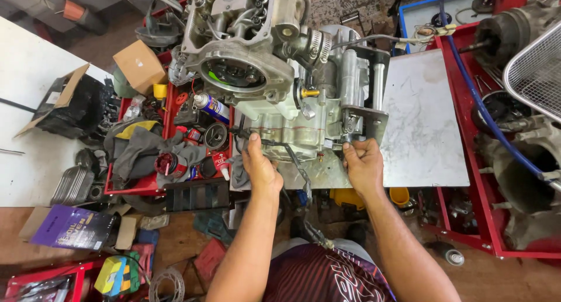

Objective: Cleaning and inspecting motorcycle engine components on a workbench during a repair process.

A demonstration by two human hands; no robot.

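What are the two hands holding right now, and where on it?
Both grip the engine at its near bottom edge: left hand at the left side of the casing, right hand under the dark mounting bracket.

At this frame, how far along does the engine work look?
Done: the engine sits on a metal plate, its top open with the round bore exposed. In hand: the left hand and right hand both grip its near lower edge. Left: it remains uncovered, while a spray can and rags lie in the red tray.
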